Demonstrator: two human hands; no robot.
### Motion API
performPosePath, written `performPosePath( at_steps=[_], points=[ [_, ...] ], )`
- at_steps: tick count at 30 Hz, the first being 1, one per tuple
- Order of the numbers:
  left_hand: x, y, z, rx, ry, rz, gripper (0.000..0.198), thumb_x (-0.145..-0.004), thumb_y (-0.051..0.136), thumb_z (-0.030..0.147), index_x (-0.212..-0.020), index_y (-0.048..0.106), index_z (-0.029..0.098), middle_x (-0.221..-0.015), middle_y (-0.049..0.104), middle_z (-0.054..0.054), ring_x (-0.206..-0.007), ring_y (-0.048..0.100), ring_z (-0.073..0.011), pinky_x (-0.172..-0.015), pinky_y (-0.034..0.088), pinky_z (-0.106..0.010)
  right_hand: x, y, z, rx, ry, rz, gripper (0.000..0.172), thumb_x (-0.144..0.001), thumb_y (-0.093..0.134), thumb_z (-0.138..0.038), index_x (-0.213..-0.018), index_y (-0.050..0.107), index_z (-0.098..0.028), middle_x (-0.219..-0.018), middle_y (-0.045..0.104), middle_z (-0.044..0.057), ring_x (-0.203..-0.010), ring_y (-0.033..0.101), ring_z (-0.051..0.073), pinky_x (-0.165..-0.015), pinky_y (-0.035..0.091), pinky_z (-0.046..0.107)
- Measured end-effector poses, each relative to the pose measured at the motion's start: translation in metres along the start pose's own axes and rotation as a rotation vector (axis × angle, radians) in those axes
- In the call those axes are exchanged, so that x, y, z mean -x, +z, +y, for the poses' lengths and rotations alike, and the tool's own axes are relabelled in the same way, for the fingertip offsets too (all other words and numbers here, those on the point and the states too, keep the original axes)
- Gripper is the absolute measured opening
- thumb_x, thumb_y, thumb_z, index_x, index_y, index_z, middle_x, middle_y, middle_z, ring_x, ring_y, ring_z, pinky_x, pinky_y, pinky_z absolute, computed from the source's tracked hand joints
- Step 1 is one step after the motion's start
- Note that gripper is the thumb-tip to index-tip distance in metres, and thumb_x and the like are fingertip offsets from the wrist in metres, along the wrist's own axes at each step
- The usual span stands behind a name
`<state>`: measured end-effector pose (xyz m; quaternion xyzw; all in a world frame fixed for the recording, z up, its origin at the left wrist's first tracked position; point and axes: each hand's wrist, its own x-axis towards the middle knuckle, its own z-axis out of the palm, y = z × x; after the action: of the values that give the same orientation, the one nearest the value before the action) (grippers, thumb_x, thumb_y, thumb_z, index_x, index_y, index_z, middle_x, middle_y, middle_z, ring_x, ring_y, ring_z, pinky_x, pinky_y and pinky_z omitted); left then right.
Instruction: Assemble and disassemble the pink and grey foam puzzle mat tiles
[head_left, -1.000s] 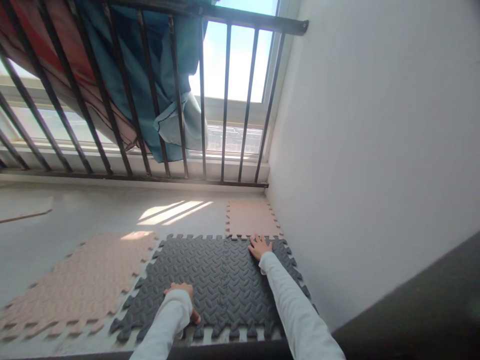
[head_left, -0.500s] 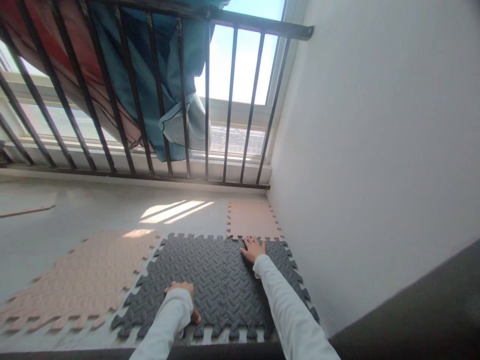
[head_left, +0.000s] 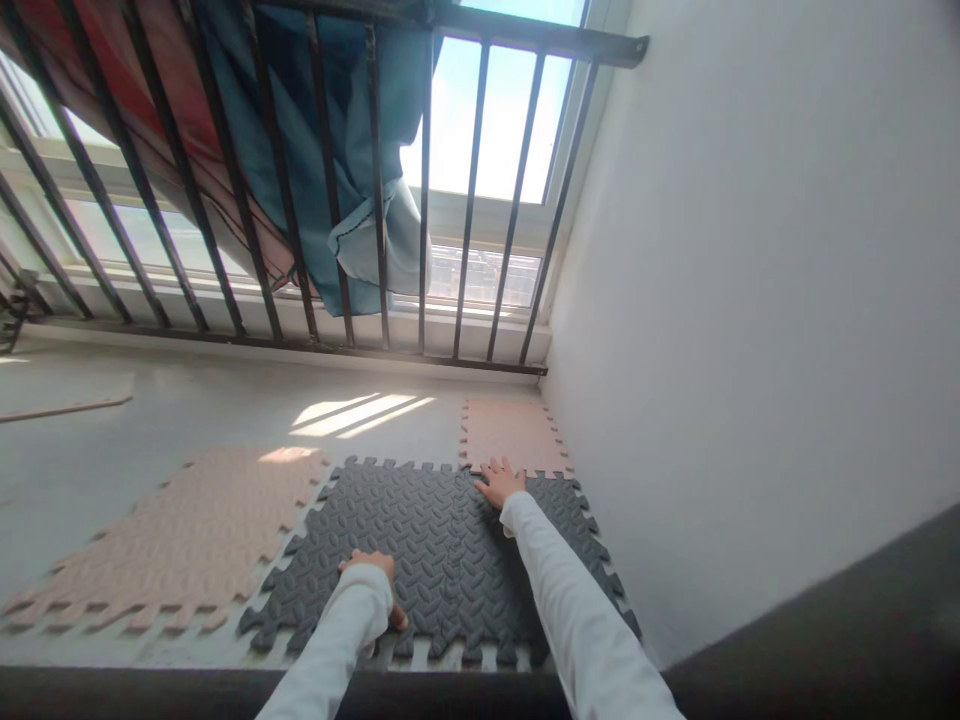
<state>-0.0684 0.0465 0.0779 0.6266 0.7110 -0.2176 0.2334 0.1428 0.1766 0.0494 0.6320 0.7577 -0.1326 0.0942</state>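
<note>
My right hand [head_left: 501, 484] lies palm down with its fingers spread, at the far edge of the dark grey foam mats [head_left: 397, 520]. Its fingertips reach over the seam onto a small pink foam tile [head_left: 510, 430] beyond. Nearer to me, my left hand [head_left: 375, 572] rests on the dark mat close to its front edge, thumb stretched out to the side; its other fingers are partly hidden. Two dark pieces lie side by side, with a faint joint between them. Toothed puzzle edges run around the outside. Neither hand grasps anything.
A larger pink foam mat [head_left: 172, 540] lies to the left, apart from the dark ones by a narrow gap. White wall [head_left: 735, 300] rises on the right. Black railing [head_left: 360, 350] stands at the back, with cloth [head_left: 300, 150] hanging behind it. A thin strip [head_left: 67, 408] lies on the floor.
My right hand has slid slightly left and forward, so its fingers now overlap the small pink tile's edge. My left hand stays about where it was. The view has shifted a little.
</note>
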Motion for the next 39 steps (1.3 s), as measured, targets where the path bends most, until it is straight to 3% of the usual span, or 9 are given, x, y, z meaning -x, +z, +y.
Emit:
performPosePath(
  at_steps=[3,10,20,24,28,34,36,39],
  points=[
    [0.001,0.0,0.0,-0.018,0.008,-0.001,0.086,-0.029,0.074,0.043,-0.109,0.059,0.014,-0.119,0.054,-0.019,-0.119,0.037,-0.0373,-0.093,0.039,-0.048,0.001,0.006,-0.007,-0.022,-0.031,0.02,0.06,-0.082,0.021,-0.057,-0.136,0.018,-0.031,-0.145,0.013,0.002,-0.132,0.003,0.023,-0.1,0.008,0.059],
    [0.001,-0.002,0.001,-0.025,0.001,-0.037,0.092,-0.03,0.073,0.044,-0.114,0.055,0.013,-0.123,0.05,-0.019,-0.121,0.034,-0.0378,-0.094,0.037,-0.048,-0.003,0.023,-0.014,0.003,-0.059,0.006,0.064,-0.082,0.019,-0.054,-0.138,0.014,-0.023,-0.145,0.012,0.004,-0.132,0.001,0.022,-0.101,0.009,0.056],
    [0.003,-0.007,0.003,-0.011,-0.016,-0.043,0.088,-0.028,0.075,0.036,-0.112,0.057,0.017,-0.121,0.053,-0.017,-0.118,0.038,-0.0369,-0.092,0.04,-0.047,-0.009,0.002,-0.021,-0.016,-0.057,-0.027,0.06,-0.082,0.019,-0.056,-0.134,0.027,-0.025,-0.143,0.022,0.005,-0.131,0.01,0.025,-0.099,0.009,0.059],
    [0.002,-0.007,0.003,-0.005,-0.016,-0.035,0.089,-0.027,0.075,0.036,-0.112,0.057,0.014,-0.119,0.054,-0.018,-0.118,0.039,-0.0362,-0.091,0.041,-0.046,-0.013,0.012,-0.03,-0.048,-0.091,-0.008,0.062,-0.081,0.02,-0.057,-0.136,0.016,-0.029,-0.144,0.017,0.002,-0.131,0.01,0.024,-0.099,0.007,0.06],
    [0.002,-0.007,0.004,-0.023,-0.019,-0.04,0.089,-0.027,0.075,0.036,-0.111,0.057,0.016,-0.116,0.056,-0.018,-0.116,0.041,-0.0368,-0.09,0.042,-0.047,-0.017,0.027,-0.04,-0.067,-0.07,0.036,0.066,-0.081,0.016,-0.057,-0.138,0.014,-0.023,-0.145,0.013,0.004,-0.132,0.006,0.022,-0.1,0.005,0.058],
    [0.007,-0.008,0.003,-0.012,0.0,-0.036,0.088,-0.029,0.075,0.041,-0.111,0.058,0.014,-0.118,0.055,-0.019,-0.115,0.042,-0.0373,-0.091,0.041,-0.047,-0.018,0.02,-0.034,-0.066,-0.103,0.026,0.062,-0.082,0.018,-0.058,-0.136,0.019,-0.028,-0.143,0.022,0.002,-0.131,0.013,0.02,-0.103,0.009,0.051],
    [0.008,-0.008,0.003,-0.024,0.007,-0.028,0.088,-0.03,0.075,0.041,-0.112,0.057,0.013,-0.119,0.054,-0.019,-0.116,0.041,-0.0368,-0.092,0.04,-0.047,-0.015,0.018,-0.027,-0.078,-0.106,0.079,0.058,-0.084,0.019,-0.053,-0.134,0.024,-0.026,-0.14,0.029,0.004,-0.129,0.02,0.019,-0.103,0.012,0.048],
    [0.007,-0.007,0.002,-0.049,0.013,-0.021,0.088,-0.032,0.073,0.044,-0.113,0.056,0.012,-0.121,0.053,-0.018,-0.118,0.039,-0.0362,-0.094,0.039,-0.045,-0.008,0.024,-0.018,-0.072,0.004,0.251,0.054,-0.087,0.019,-0.044,-0.133,0.029,-0.018,-0.137,0.034,0.01,-0.126,0.026,0.019,-0.104,0.011,0.042]
  ],
)
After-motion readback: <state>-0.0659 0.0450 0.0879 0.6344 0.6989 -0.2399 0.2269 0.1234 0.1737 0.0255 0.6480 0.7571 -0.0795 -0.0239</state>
